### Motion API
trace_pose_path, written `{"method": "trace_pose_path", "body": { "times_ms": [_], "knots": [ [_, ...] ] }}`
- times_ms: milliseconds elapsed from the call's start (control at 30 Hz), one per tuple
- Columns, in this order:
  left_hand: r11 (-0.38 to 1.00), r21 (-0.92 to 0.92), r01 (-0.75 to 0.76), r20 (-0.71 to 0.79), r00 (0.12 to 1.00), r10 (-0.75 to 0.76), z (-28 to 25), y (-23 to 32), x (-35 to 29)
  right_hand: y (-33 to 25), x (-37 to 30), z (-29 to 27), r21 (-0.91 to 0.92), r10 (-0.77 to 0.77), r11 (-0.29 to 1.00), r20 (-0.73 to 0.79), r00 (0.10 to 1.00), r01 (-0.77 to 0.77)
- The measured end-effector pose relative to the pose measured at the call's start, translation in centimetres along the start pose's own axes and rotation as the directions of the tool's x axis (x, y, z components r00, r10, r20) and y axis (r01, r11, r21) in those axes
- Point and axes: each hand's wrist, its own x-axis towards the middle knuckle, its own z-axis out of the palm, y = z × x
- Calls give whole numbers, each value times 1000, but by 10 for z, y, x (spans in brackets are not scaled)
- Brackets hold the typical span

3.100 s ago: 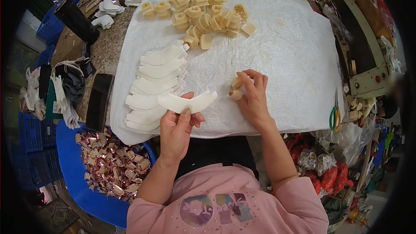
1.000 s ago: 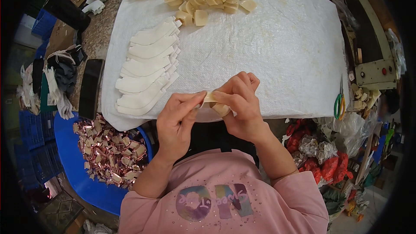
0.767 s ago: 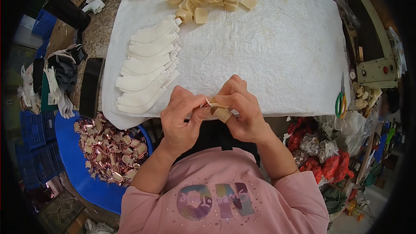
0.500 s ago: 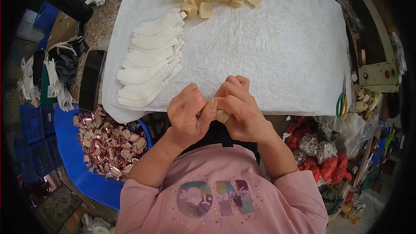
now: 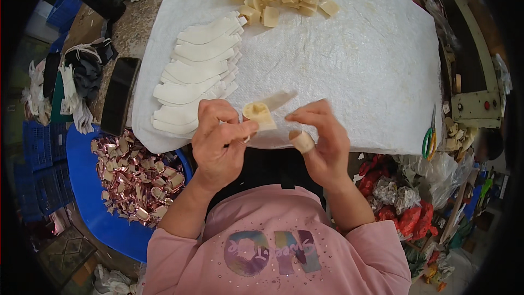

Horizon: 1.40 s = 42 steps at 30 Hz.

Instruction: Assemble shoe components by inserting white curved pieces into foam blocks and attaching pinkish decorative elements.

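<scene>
Over the near edge of the white woven sheet (image 5: 355,87), our left hand (image 5: 219,139) pinches a cream rolled piece (image 5: 260,117) between thumb and fingers, while our right hand (image 5: 326,147) is just beside it, digits parted, a beige band (image 5: 302,141) around its thumb. We judge the piece light, pliable and easily creased, best held by its flat squared end rather than the hollow coil. It looks smooth, with a yellowish hollow in its round top and a blurred pale strip (image 5: 279,99) slanting away beyond it.

Rolled piece (image 5: 258,113) — cream | curved strips (image 5: 194,71) — white | tub (image 5: 87,186): blue | shirt (image 5: 333,224): pink, multicoloured print (image 5: 310,251)
</scene>
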Motion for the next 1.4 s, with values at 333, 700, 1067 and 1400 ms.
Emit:
{"method": "trace_pose_path", "body": {
  "times_ms": [333,700,1067,1400],
  "knots": [
    [987,-113,-115,153,979,132,11,14,-3,-8,-25,16,854,650,326,109,752,-406],
    [934,234,-269,314,931,189,25,23,10,-16,-15,1,739,642,400,197,741,-543],
    [998,52,45,306,950,-59,15,12,0,7,-4,-13,358,579,665,307,755,-655],
    [980,-193,46,330,944,20,19,8,-4,23,9,-15,535,514,354,573,638,-767]
  ]
}}
